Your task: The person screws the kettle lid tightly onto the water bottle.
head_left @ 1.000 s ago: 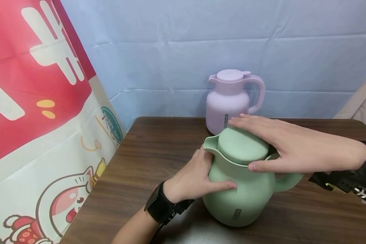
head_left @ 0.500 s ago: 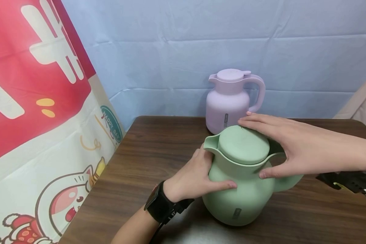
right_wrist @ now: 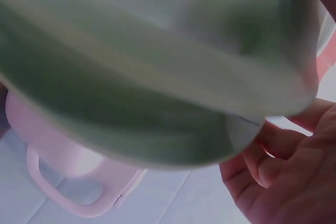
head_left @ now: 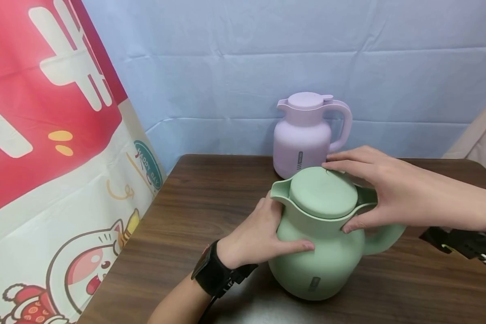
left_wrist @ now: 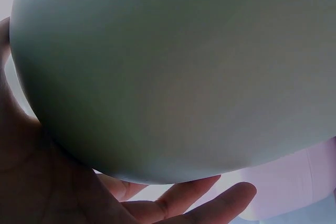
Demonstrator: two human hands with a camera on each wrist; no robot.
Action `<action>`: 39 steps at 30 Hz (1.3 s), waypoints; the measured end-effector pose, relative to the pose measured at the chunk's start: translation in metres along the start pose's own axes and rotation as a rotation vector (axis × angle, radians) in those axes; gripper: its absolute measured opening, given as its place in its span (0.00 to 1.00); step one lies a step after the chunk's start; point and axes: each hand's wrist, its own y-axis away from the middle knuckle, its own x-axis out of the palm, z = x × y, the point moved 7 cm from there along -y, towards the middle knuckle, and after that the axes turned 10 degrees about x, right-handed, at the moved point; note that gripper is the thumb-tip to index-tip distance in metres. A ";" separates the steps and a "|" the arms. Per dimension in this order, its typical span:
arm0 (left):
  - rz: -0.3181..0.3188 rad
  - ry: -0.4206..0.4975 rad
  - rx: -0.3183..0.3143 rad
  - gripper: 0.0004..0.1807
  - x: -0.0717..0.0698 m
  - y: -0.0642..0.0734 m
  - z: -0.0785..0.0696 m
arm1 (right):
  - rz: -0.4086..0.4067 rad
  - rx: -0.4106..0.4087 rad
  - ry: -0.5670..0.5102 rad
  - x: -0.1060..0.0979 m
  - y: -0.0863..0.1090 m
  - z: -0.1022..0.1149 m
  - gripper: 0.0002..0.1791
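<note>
In the head view a pale green thermos jug (head_left: 328,265) stands upright on the table, its spout to the left and its handle (head_left: 384,240) to the right. A round green lid (head_left: 324,193) sits in its top. My left hand (head_left: 261,238) grips the jug's left side, thumb across the front and fingers behind. Over the handle side, my right hand (head_left: 382,186) holds the jug's top, thumb against the neck below the rim and fingertips at the lid's back edge. The jug's rounded body fills the left wrist view, with my fingers (left_wrist: 197,198) curving under it.
A lilac thermos jug (head_left: 301,135) with a closed lid stands behind the green one at the table's back edge. The dark wooden table (head_left: 210,193) meets a light blue cloth backdrop (head_left: 206,90). A red and white printed cloth (head_left: 85,180) hangs along the left.
My right hand has slid right and back off the middle of the lid towards the handle side, and its fingers have bent more. My left hand and both jugs have not moved.
</note>
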 end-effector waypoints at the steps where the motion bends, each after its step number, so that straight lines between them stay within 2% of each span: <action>1: 0.000 0.000 0.000 0.52 0.000 0.000 0.000 | -0.005 0.004 0.006 0.000 0.001 0.000 0.53; 6: -0.005 0.003 0.006 0.52 0.000 0.000 0.000 | -0.020 0.005 0.018 -0.002 0.003 0.001 0.52; 14: -0.011 0.011 0.022 0.50 0.000 -0.001 -0.001 | -0.104 -0.038 -0.009 -0.004 0.006 0.002 0.55; 25: -0.013 -0.048 -0.069 0.52 0.001 0.004 0.000 | -0.149 -0.019 0.018 -0.006 0.009 0.002 0.55; 29: -0.018 -0.074 -0.088 0.52 0.001 0.005 0.000 | -0.155 -0.044 0.014 -0.007 0.009 0.003 0.54; 34: -0.040 -0.095 -0.079 0.52 0.001 0.004 -0.002 | -0.172 -0.075 0.019 -0.007 0.010 0.005 0.54; 39: -0.069 -0.132 -0.063 0.51 -0.001 0.003 -0.003 | -0.213 -0.155 -0.010 -0.009 0.013 0.011 0.52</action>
